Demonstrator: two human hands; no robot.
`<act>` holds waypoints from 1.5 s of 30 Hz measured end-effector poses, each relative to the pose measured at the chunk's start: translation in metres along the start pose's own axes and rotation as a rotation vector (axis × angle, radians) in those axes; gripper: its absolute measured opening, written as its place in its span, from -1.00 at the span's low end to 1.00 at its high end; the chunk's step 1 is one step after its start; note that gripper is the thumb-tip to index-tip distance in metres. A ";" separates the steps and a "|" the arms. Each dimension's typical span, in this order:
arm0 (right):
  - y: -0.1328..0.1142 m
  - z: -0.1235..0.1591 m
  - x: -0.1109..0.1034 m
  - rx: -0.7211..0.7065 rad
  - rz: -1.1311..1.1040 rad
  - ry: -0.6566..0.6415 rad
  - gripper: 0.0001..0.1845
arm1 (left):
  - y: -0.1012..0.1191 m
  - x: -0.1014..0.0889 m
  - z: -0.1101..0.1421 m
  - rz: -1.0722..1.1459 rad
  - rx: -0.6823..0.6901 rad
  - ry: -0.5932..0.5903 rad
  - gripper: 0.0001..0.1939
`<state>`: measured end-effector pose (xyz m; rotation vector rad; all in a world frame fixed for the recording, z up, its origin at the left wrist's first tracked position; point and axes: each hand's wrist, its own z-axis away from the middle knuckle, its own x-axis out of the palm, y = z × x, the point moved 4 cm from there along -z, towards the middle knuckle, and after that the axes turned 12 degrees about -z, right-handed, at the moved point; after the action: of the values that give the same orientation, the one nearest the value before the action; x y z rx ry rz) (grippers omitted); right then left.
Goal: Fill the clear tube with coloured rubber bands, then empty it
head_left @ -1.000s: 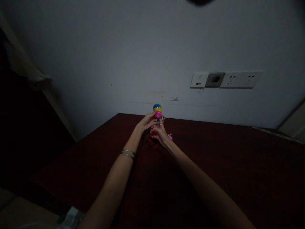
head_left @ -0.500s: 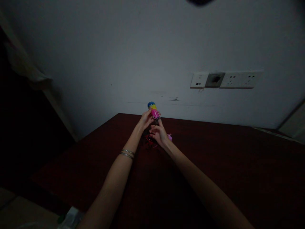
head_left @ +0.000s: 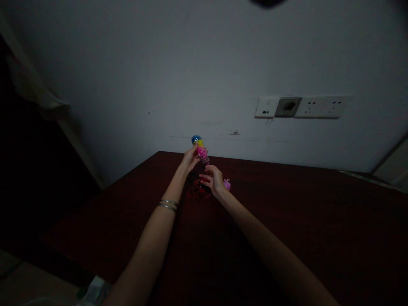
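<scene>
My left hand is wrapped round a small clear bottle, tilted with its mouth down to the right. Blue, yellow and pink layers of small strands show inside it. Right at the mouth is my right hand, its thumb and forefinger pinched by a dark pinkish bit too small to name. The other fingers of that hand are loosely curled and apart. Beneath the hands, a loose scatter of small red strands lies on the table. A pink-purple rounded thing with a small loop on top is partly hidden behind my right wrist.
The dark red-brown table stands against a pale wall. A row of sockets and switches is set in the wall at right. At the lower left, a whitish thing sits by my left arm. The room is dim.
My left hand has moved the bottle slightly left, away from my right hand. The gap between the hands is wider, and my right fingers have curled at the bottle's mouth.
</scene>
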<state>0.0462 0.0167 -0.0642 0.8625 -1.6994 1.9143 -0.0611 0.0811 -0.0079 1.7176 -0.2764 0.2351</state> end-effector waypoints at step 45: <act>-0.011 -0.017 -0.016 -0.059 0.456 0.042 -0.93 | -0.003 -0.003 -0.008 -0.216 0.303 0.066 -0.60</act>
<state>0.0629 0.0367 -0.0685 0.4307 -2.0473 2.1293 -0.0628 0.0896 -0.0098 2.0178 -0.0039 0.1805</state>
